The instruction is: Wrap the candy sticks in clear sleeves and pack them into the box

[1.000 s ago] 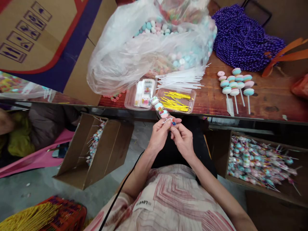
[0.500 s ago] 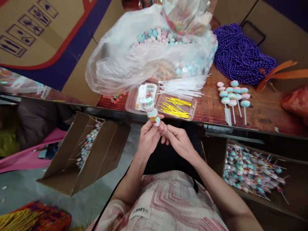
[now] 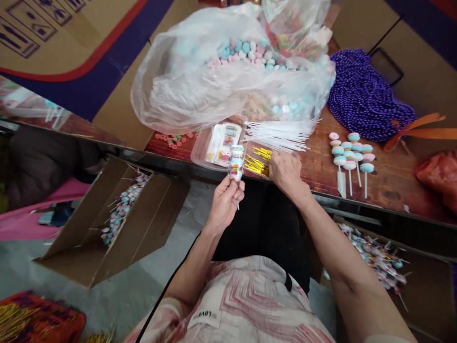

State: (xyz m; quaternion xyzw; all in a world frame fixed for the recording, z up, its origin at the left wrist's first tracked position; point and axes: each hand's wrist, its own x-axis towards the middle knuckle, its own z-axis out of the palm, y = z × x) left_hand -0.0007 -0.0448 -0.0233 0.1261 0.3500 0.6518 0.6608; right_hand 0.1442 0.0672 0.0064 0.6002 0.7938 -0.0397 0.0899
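My left hand (image 3: 225,202) pinches the stick of a wrapped candy lollipop (image 3: 236,164), held upright with its pastel stack above my fingers. A clear printed wrapper covers the stack. My right hand (image 3: 285,172) is at the right part of a clear plastic tray of yellow twist ties (image 3: 257,162). Its fingers are curled down among the ties, and their tips are hidden. Just behind the lollipop, a second clear tray holds a stack of printed wrappers (image 3: 224,140). White sticks (image 3: 276,136) lie in a loose pile behind the ties.
A large plastic bag of pastel candies (image 3: 246,52) stands at the back. Unwrapped lollipops (image 3: 352,152) lie to the right, near purple cord (image 3: 367,97). Small red rings (image 3: 174,139) lie left of the trays. Cardboard boxes (image 3: 150,224) (image 3: 424,286) with finished lollipops stand below the table edge.
My right hand has left the lollipop's stick and moved up and right to the yellow ties. My left hand still holds the lollipop, now more upright. The view has shifted slightly.
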